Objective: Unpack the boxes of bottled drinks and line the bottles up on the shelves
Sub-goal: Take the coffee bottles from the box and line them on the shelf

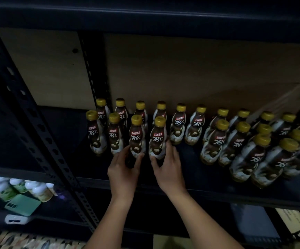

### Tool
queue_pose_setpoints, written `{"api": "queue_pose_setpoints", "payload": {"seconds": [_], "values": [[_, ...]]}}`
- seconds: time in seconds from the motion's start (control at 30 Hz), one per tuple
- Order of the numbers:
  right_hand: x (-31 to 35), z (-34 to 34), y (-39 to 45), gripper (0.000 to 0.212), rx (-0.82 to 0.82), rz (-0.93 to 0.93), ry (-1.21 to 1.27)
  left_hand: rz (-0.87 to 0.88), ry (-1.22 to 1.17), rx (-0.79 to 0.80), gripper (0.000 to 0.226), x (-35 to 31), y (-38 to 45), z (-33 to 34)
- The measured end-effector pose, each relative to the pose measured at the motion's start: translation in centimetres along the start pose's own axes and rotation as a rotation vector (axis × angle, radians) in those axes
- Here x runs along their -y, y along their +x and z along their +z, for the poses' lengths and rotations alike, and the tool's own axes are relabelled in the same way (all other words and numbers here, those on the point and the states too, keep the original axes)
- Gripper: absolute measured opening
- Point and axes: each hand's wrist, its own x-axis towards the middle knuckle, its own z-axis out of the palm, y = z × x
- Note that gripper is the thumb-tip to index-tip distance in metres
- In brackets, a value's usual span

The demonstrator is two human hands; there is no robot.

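Several brown coffee bottles with yellow caps stand in rows on a dark shelf (190,169). My left hand (123,170) grips the base of one front-row bottle (136,139). My right hand (169,168) grips the base of the bottle beside it (159,139). Both bottles stand upright on the shelf, in line with two more front-row bottles (114,135) to their left. A back row (179,123) runs along the cardboard wall. A denser group of the same bottles (260,151) fills the shelf's right side.
A slotted metal upright (43,133) runs down at the left. White-capped bottles (20,189), a green phone (22,204) and a white device (16,220) lie on a lower shelf at the left. Cardboard (199,72) backs the shelf. A box (294,220) sits below right.
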Motion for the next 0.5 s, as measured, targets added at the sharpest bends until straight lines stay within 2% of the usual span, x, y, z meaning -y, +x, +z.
{"api": "queue_pose_setpoints", "payload": {"seconds": [0.5], "values": [[0.05,-0.11,-0.08,0.08,0.022,0.0,0.039,-0.008,0.02,0.003,0.044,-0.4,-0.24,-0.42]]}}
